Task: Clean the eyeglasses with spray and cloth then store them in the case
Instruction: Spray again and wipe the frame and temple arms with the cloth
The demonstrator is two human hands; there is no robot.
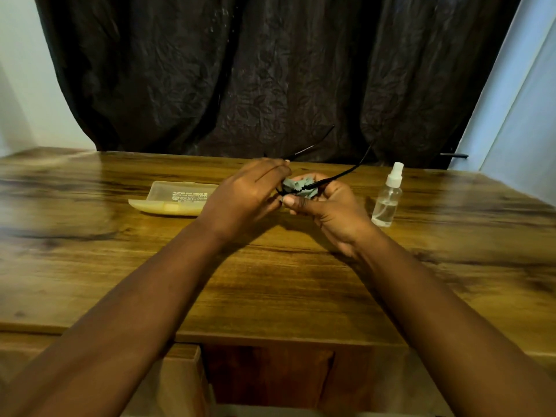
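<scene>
Black thin-framed eyeglasses (pixel 346 173) are held above the table's middle, their two temple arms sticking up and away toward the curtain. My left hand (pixel 249 194) grips the frame's left side. My right hand (pixel 328 206) presses a bunched grey-green cloth (pixel 298 185) against the frame, thumb on top. The lenses are hidden behind the fingers and cloth. A pale translucent glasses case (pixel 171 197) lies open on the table to the left of my hands. A small clear spray bottle (pixel 388 200) with a white nozzle stands upright to the right.
The wooden table (pixel 270 281) stretches wide, its front edge near me. A dark curtain (pixel 270 70) hangs behind the far edge. A pale wall and door frame (pixel 517 100) stand at the right.
</scene>
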